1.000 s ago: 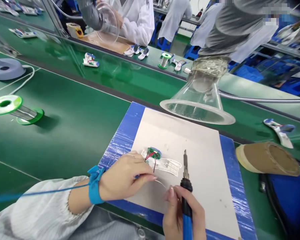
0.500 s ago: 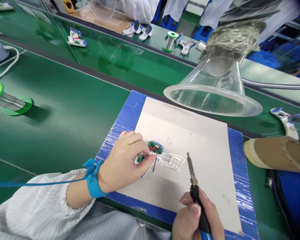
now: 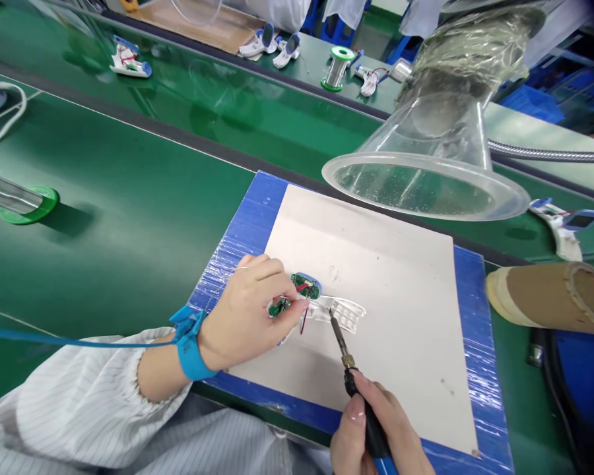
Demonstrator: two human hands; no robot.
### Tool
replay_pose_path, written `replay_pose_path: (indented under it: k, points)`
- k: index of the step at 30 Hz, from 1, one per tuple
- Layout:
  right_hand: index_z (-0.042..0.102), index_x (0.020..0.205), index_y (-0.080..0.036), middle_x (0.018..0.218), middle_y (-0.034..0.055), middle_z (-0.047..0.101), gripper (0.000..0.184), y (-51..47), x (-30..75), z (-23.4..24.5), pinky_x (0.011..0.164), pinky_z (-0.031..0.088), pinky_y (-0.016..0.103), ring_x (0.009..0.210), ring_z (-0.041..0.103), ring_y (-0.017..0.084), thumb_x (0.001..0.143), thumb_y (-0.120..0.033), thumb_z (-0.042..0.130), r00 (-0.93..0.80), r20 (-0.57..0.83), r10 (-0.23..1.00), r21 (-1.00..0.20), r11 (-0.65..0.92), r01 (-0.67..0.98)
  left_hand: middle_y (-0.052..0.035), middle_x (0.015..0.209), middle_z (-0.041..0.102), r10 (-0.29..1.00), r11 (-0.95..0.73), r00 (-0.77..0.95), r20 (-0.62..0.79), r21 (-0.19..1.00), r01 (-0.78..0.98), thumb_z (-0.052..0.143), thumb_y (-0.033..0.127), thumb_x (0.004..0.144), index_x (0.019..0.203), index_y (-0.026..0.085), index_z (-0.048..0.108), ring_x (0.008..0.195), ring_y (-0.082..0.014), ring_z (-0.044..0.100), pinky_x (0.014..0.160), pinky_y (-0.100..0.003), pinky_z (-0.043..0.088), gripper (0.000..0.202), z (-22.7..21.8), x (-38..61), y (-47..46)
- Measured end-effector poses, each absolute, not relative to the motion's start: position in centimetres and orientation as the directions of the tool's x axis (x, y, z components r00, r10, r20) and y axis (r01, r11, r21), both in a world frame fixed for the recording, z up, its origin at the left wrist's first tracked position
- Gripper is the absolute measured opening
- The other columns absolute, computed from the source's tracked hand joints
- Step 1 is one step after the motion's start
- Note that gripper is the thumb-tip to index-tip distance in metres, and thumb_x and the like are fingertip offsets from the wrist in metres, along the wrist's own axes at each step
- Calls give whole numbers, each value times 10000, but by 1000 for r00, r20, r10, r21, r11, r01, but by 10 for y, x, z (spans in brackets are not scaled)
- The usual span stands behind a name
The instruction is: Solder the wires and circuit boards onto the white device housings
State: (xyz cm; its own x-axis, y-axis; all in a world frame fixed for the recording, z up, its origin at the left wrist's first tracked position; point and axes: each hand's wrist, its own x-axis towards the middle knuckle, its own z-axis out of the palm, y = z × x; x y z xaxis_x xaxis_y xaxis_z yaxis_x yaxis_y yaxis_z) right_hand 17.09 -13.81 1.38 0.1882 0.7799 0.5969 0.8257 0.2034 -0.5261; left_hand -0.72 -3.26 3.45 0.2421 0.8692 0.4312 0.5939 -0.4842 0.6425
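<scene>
My left hand (image 3: 247, 310) pinches a small green circuit board (image 3: 279, 307) with red and black wires, beside a blue-rimmed green board (image 3: 305, 285) and a clear plastic part (image 3: 347, 313). These lie on a grey mat (image 3: 376, 277) taped in blue. A blue wrist strap (image 3: 188, 343) with a cord circles my left wrist. My right hand (image 3: 376, 432) is closed around a soldering iron (image 3: 344, 353). Its tip points up-left and sits close to the wires by my left fingertips.
A clear fume funnel (image 3: 426, 178) hangs over the mat's far right. A cardboard tube (image 3: 549, 297) lies at right, a solder spool (image 3: 14, 198) at left. Across the green belt lie several small assemblies (image 3: 129, 61) and another spool (image 3: 337, 66). Other people in white coats work at the back.
My left hand has picked up the small board and holds it. The soldering iron has swung left, its tip now near the wires. The view has tilted down slightly.
</scene>
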Motion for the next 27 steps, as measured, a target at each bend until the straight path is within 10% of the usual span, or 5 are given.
replay_pose_path:
  k: [27]
  points:
    - [724, 989, -184, 811, 25, 717, 184, -141, 172, 3, 658, 537, 269, 693, 671, 139, 849, -113, 626, 181, 648, 740, -493, 227, 840, 27, 646, 555, 875, -479, 261, 408, 650, 590, 652, 168, 884, 664, 175, 584, 651, -126, 483, 683, -302, 369, 231, 33, -6, -33]
